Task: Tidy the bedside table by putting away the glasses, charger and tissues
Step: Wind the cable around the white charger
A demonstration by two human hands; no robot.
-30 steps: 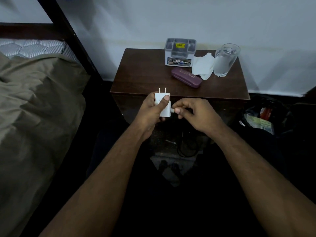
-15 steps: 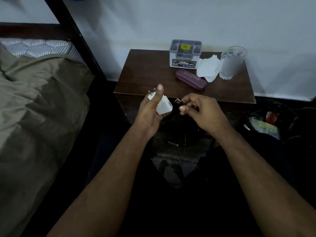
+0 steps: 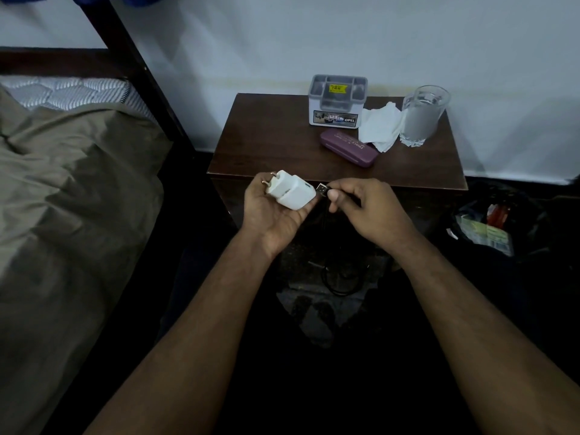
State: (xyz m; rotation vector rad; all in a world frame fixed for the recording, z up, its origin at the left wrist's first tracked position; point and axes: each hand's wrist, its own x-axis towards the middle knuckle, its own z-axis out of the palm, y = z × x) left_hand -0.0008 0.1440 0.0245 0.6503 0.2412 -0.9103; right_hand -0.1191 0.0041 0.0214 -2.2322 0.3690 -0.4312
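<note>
A white charger plug (image 3: 292, 190) lies in the palm of my left hand (image 3: 272, 211), pins pointing up-left, in front of the bedside table (image 3: 276, 146). My right hand (image 3: 364, 208) pinches the black USB cable end (image 3: 322, 189), which sits just apart from the plug's port. The black cable (image 3: 340, 277) hangs down into the dark below. On the table lie a purple glasses case (image 3: 348, 147) and crumpled white tissues (image 3: 381, 125). A grey organiser box (image 3: 337, 102) stands at the table's back edge.
A glass of water (image 3: 422, 116) stands at the table's back right, touching the tissues. A bed with an olive blanket (image 3: 69, 189) and a dark frame post (image 3: 141, 70) fills the left. A dark bag with wrappers (image 3: 489, 227) lies on the floor at the right.
The USB cable end has been pulled out of the white plug. My left hand has turned palm up, so the plug now lies tilted with its pins to the left.
</note>
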